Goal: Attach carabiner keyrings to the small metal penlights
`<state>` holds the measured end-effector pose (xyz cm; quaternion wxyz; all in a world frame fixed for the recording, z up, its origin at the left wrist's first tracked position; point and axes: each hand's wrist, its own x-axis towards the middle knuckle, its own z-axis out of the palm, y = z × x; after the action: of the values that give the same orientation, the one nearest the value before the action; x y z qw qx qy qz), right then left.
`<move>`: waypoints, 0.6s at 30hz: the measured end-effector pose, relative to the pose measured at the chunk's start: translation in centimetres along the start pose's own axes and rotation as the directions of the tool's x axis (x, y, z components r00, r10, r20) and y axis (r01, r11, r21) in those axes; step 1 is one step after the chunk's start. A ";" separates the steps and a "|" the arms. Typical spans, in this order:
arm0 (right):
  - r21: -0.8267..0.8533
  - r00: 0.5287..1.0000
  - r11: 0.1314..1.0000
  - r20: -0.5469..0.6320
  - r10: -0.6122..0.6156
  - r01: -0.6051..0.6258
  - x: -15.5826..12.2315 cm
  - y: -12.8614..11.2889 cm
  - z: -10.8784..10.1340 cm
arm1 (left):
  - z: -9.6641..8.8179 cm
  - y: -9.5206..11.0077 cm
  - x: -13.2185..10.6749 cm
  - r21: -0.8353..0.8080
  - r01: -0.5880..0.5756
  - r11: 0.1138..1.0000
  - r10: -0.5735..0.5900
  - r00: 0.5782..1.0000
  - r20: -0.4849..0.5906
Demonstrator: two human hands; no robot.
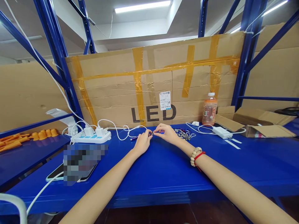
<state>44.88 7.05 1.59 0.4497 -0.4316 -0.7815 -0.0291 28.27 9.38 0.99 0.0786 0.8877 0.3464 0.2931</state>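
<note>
My left hand [142,142] and my right hand [167,133] meet over the middle of the blue table [163,168]. Both are closed, thumb and fingers pinched. Between their fingertips is a small dark and shiny piece [152,133], too small to name. A thin dark purple stick-like end [133,139] shows just left of my left hand, partly hidden by it. Behind my right hand lies a pile of small shiny metal pieces [184,134], with something blue and red beside it, partly covered by the hand. Beads and a red cord circle my right wrist.
A white power strip [93,137] with plugs and cables stands at left. Dark flat devices [86,168], partly blurred out, lie before it. At right are a drink bottle [209,110], a white adapter [222,133] and an open cardboard box [263,121]. Tall cardboard [112,96] closes off the back.
</note>
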 end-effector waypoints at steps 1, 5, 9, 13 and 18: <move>-0.002 1.000 1.000 0.007 0.006 -0.006 0.0 0.0 -0.1 | 0.0 0.0 0.0 -0.001 -0.004 1.000 0.004 1.000 0.001; -0.031 0.999 0.999 0.030 0.033 -0.032 0.0 -0.2 -0.2 | 0.0 0.2 -0.1 -0.001 -0.027 1.000 0.027 1.000 0.004; -0.074 0.997 0.997 0.070 0.014 -0.008 -0.1 -0.3 -0.2 | -0.1 0.3 -0.2 0.000 -0.038 0.999 0.038 0.999 0.003; -0.112 0.994 0.994 0.110 0.005 0.007 -0.3 -0.5 -0.2 | 0.0 0.1 -0.2 0.021 -0.054 0.998 0.054 0.999 0.004; -0.115 0.991 0.993 0.136 -0.014 0.030 -0.3 -0.6 -0.3 | 0.1 0.0 -0.2 0.030 -0.065 0.997 0.065 0.998 0.003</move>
<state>44.76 6.37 1.74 0.3696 -0.4495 -0.8117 -0.0504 28.18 9.31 0.85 0.0559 0.8999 0.3214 0.2895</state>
